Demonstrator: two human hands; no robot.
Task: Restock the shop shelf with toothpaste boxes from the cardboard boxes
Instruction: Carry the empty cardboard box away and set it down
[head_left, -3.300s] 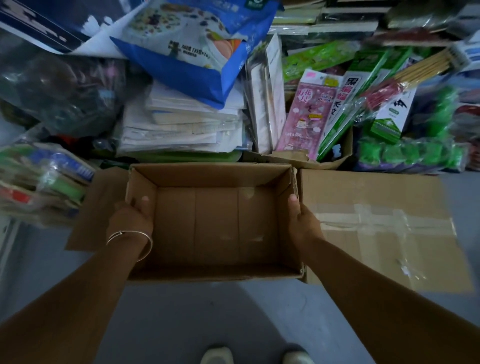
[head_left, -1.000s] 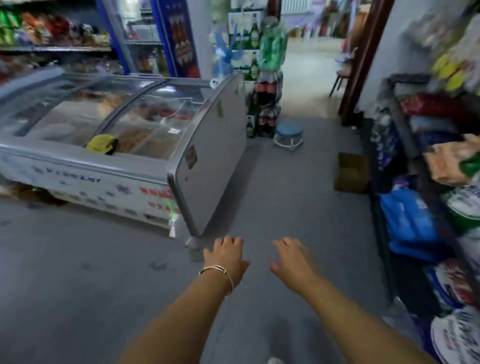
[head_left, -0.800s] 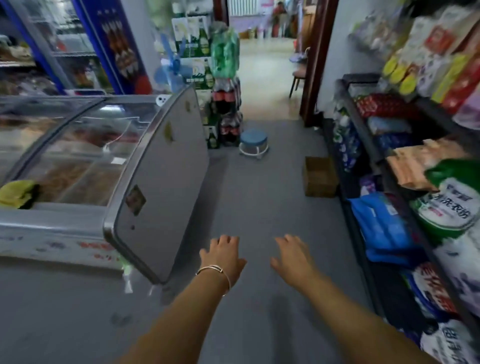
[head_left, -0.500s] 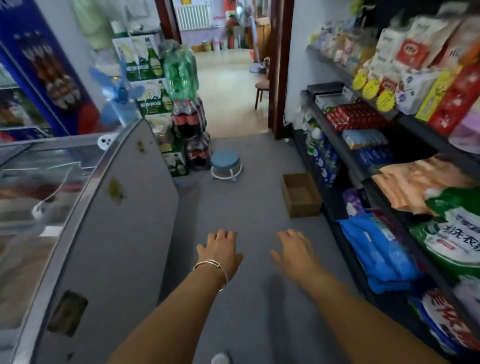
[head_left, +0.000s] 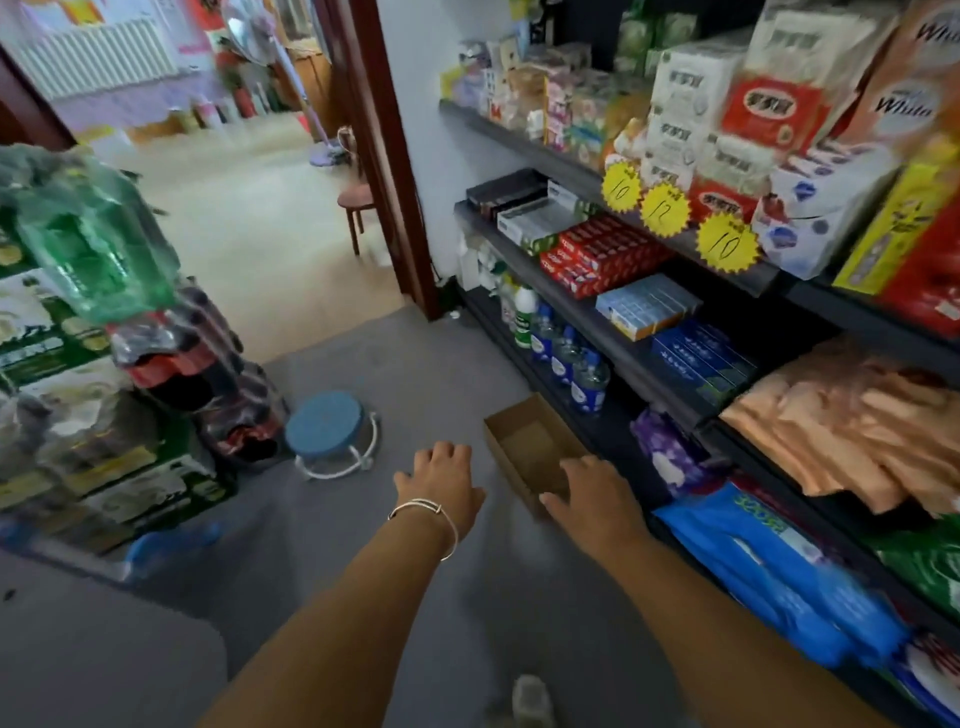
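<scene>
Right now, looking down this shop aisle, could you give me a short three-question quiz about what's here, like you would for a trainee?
1. True or false: the left hand and the right hand both hold toothpaste boxes.
2. Where is the open cardboard box? A) on the blue stool B) on the floor at the foot of the shelves C) on the top shelf
3. Fill in: the red toothpaste boxes lie on the shelf between grey-white boxes and ____ blue boxes.

Key: 1. False, both hands hold nothing. 2. B. 3. Light.
</scene>
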